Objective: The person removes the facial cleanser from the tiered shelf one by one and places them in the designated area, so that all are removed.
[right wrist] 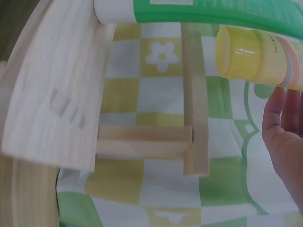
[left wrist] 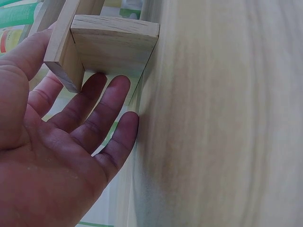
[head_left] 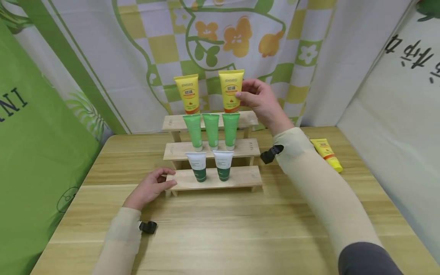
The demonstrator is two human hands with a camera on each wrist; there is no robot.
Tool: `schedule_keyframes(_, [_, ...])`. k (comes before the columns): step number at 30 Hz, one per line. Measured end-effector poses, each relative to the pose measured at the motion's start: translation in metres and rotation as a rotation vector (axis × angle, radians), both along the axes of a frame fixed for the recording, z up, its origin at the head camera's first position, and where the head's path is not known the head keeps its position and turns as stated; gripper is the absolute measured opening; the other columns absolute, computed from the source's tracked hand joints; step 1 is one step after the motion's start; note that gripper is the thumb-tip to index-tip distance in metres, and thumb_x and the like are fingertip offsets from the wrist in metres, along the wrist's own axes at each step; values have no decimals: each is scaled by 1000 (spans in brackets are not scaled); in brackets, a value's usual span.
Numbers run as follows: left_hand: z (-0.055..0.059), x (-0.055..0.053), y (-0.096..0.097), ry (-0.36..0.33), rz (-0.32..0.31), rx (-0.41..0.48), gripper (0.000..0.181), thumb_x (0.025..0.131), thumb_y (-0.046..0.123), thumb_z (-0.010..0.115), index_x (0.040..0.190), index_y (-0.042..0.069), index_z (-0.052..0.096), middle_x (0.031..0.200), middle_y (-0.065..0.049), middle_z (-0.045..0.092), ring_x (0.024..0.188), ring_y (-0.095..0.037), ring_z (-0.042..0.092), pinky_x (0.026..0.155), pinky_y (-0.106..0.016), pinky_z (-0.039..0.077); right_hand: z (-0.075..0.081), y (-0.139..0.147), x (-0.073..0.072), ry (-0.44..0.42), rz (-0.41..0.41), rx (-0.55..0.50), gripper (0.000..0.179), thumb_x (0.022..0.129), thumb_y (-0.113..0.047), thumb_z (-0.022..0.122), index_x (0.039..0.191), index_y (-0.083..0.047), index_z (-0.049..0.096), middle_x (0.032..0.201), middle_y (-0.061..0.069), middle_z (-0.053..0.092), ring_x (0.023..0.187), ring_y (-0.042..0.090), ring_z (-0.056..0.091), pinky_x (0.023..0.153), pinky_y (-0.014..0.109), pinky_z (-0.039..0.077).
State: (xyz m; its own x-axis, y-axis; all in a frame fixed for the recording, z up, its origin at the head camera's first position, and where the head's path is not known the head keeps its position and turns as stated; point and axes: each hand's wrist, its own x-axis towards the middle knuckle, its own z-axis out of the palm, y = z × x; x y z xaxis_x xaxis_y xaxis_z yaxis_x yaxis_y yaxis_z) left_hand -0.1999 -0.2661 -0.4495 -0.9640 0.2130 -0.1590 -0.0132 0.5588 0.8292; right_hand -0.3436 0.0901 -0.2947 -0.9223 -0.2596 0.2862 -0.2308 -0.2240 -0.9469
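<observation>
A three-step wooden rack stands on the table. My left hand grips the left end of its lowest step, thumb on one side and fingers curved loosely round the other. At the right of the top step, my right hand pinches a yellow squeeze tube by its edge, thumb in front. In the right wrist view the tube's yellow cap is close over the top step. Another yellow tube stands at that step's left.
Three green tubes stand on the middle step, and two white-and-green tubes on the lowest. A yellow tube lies on the table beside my right forearm. Patterned curtain hangs close behind the rack.
</observation>
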Motion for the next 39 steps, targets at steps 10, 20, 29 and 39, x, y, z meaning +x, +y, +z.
schedule_keyframes(10, [-13,-4,-5,12,3,15,44,87,39,66,122,14,55,127,-10,53,95,-22,51,77,-30,45,-2,26,10,6,-52,-73,27,81,-1,72,105,-3,60,98,9,63,88,21,62,72,31,54])
schedule_keyframes(20, [-21,-8,-8,33,2,45,45,85,42,68,119,15,55,122,-9,55,91,-22,51,74,-29,46,-7,53,24,21,-86,-163,26,80,4,72,103,-2,61,95,9,64,86,20,62,69,30,53])
schedule_keyframes(29, [-21,-8,-8,24,3,36,46,85,44,67,119,15,55,121,-10,54,91,-22,50,73,-29,46,-17,89,33,33,-107,-211,25,80,6,70,102,0,60,92,8,64,83,19,63,67,29,54])
schedule_keyframes(39, [-19,-7,-7,26,5,28,45,85,43,68,119,15,55,120,-9,54,90,-21,49,72,-29,46,-36,132,44,-7,-178,-235,20,81,10,67,96,-1,60,85,6,65,78,17,63,63,29,53])
